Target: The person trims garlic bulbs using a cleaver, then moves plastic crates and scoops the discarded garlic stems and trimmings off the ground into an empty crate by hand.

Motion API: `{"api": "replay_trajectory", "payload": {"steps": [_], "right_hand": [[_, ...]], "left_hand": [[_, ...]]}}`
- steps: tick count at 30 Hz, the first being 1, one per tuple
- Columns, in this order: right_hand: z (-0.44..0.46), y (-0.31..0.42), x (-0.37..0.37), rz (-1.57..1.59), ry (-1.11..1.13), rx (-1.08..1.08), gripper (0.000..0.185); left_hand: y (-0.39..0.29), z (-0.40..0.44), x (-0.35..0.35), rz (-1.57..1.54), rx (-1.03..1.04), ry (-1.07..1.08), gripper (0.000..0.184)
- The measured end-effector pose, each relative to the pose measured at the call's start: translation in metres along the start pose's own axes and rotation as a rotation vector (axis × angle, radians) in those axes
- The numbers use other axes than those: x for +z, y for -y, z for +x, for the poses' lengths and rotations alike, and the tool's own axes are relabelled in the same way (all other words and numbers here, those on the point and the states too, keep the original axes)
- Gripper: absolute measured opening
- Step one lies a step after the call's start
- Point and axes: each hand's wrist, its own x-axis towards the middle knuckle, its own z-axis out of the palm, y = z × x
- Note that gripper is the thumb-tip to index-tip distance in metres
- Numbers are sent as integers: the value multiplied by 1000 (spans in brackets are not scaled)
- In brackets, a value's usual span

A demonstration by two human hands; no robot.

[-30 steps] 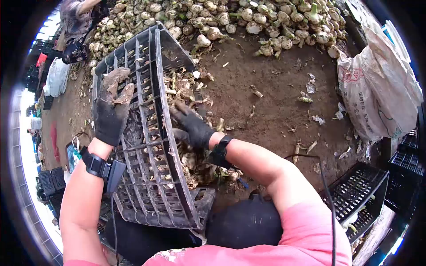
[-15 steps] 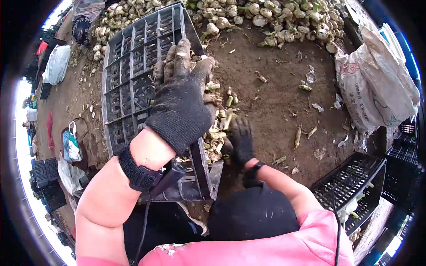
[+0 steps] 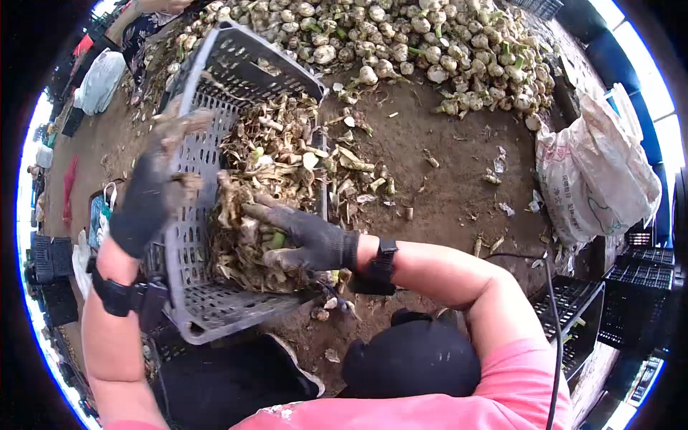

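Observation:
A black plastic crate (image 3: 208, 312) lies tilted in front of me, its open side facing right, with brown stalk and leaf scraps (image 3: 276, 154) inside. My left hand (image 3: 154, 186), in a dark muddy glove, is at the crate's left side; motion smears its fingers. My right hand (image 3: 304, 240), gloved too, rests on the scraps at the crate's lower right, fingers pointing left and apart. Cut stalk pieces (image 3: 355, 161) lie on the soil just right of the crate.
Pale muddy bulbs (image 3: 459, 50) are heaped at the back. On the right stand a white woven sack (image 3: 591, 172) and black crates (image 3: 634, 301). My knee (image 3: 412, 355) is below. Another person's arm (image 3: 136, 14) shows at the upper left.
The crate has tipped back so its inside and the scraps show. My left hand has moved left from its upper edge. My right hand has moved left from the soil onto the scraps.

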Motion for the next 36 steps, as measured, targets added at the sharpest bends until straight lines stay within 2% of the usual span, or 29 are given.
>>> {"api": "replay_trajectory", "payload": {"steps": [1,2,4,5,7,8,10,11,13,14,15,17,18,20,21,23,24,25,27,29,30,31,33,34,36], "right_hand": [[0,9,-12,-86,31,-47,68],[-1,9,-25,-141,-17,-72,63],[-6,-5,-56,-421,-83,-74,60],[-12,-30,-71,-536,-121,-50,63],[-24,-65,-106,-823,-157,131,65],[-29,-75,-124,-854,-113,258,67],[-30,-96,-154,-943,-54,324,70],[-27,-102,-165,-966,-21,363,71],[-13,-138,-187,-961,-58,385,75],[-4,-150,-194,-1002,-80,306,79],[8,-156,-200,-1058,-100,330,77],[28,-204,-217,-1060,-299,477,71],[33,-208,-208,-1060,-294,484,71],[34,-205,-170,-1220,-426,342,60],[34,-188,-144,-859,-331,315,52],[12,-184,-76,-808,-185,93,54],[11,-153,-45,-745,87,199,60],[-3,-147,-6,-716,60,32,62],[-25,-111,26,-29,160,253,61],[-34,-111,-12,-318,-98,142,59],[-54,-123,-50,-615,-287,259,57],[-63,-108,-98,-883,-382,442,53],[-113,-129,-138,-1214,-705,716,46],[-127,-138,-144,-1221,-791,777,46],[-114,-140,-107,-1103,-696,770,47]], "left_hand": [[18,-12,-24,-6,4,8,62],[66,-41,-52,175,-26,25,60],[107,-81,-77,343,-68,25,59],[106,-90,-88,258,-279,80,58],[133,-111,-97,161,-484,127,58],[167,-130,-95,125,-411,57,58],[202,-153,-91,416,-266,76,56],[240,-176,-92,401,-273,76,56],[270,-197,-81,317,-381,34,57],[278,-205,-77,256,-433,-6,57],[289,-211,-73,213,-475,-45,57],[306,-221,-67,130,-531,-120,57],[313,-226,-66,97,-545,-151,58],[325,-233,-66,33,-580,-189,58],[330,-235,-65,1,-598,-199,58],[343,-240,-62,-63,-623,-225,59],[351,-246,-62,-95,-636,-240,59],[355,-248,-63,-124,-642,-251,60],[362,-253,-64,-178,-653,-273,60],[371,-258,-66,-230,-658,-295,61],[376,-258,-65,-256,-663,-299,61],[379,-259,-67,-276,-667,-307,61],[387,-264,-70,-316,-666,-327,62],[392,-266,-71,-339,-662,-336,62],[400,-266,-73,-394,-657,-352,63]]}}
